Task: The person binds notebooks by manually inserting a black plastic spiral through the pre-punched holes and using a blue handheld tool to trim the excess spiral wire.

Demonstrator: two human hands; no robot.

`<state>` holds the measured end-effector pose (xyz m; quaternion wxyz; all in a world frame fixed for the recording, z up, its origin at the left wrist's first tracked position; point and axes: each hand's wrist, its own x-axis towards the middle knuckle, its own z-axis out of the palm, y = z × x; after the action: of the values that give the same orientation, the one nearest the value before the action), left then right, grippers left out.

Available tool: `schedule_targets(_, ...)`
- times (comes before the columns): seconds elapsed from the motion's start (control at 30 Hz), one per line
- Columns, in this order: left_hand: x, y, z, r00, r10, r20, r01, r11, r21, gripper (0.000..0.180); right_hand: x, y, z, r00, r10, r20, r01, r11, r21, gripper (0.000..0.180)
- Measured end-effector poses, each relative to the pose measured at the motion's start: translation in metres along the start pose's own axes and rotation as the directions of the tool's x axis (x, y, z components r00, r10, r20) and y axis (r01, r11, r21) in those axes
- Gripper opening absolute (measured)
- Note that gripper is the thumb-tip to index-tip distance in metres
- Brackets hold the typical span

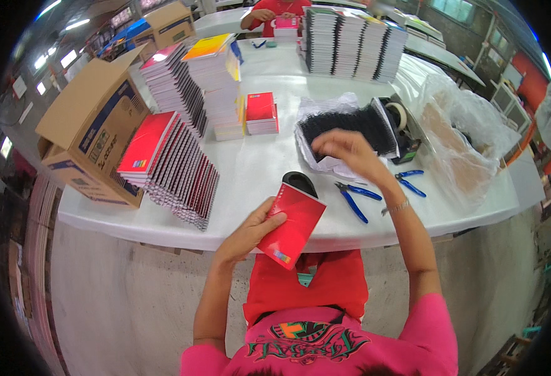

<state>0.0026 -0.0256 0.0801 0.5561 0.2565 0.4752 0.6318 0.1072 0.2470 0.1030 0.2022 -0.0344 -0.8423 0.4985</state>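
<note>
My left hand (257,229) grips a red notebook (293,227) by its left side, thumb on the cover, above the table's near edge. A row of small holes runs along the notebook's upper left edge. Over a pile of black spiral binding coils (344,130), my right hand (351,151) is held with its fingers curled together; what they hold, if anything, is too small to make out. The coils lie on crumpled white wrapping. Just beyond the notebook sits a black ring-shaped thing (302,182), partly covered by it.
Blue-handled pliers (358,199) and a second blue pair (409,182) lie at right. Bound red notebooks (169,169) and a cardboard box (94,131) stand left. Behind are loose red notebooks (262,114), taller stacks (351,44), and a person (275,15). Clear plastic (463,138) covers the right side.
</note>
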Motion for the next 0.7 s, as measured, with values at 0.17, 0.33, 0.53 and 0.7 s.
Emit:
schedule_targets(0.17,-0.002,0.013,-0.010,0.916,0.399,-0.052,-0.064,0.272,0.960,0.018,0.033,0.088,-0.043,0.909,-0.071,-0.410,-0.121,0.898,-0.424,0.022)
schedule_targets(0.33,0.003,-0.016,-0.012,0.849,0.529,0.005,0.076,-0.131,0.988,0.017,0.049,0.122,-0.032,0.934,-0.024,-0.355,-0.196,0.799,-0.569,0.034)
schedule_targets(0.53,-0.002,-0.036,-0.001,0.783,0.614,-0.103,0.242,-0.147,0.959,0.019,0.047,0.106,-0.053,0.898,0.062,-0.436,-0.278,0.848,-0.451,0.027)
schedule_targets(0.7,0.003,-0.041,0.012,0.727,0.665,-0.172,0.255,-0.029,0.966,0.035,0.045,0.092,-0.070,0.885,0.025,-0.466,-0.262,0.852,-0.453,0.021)
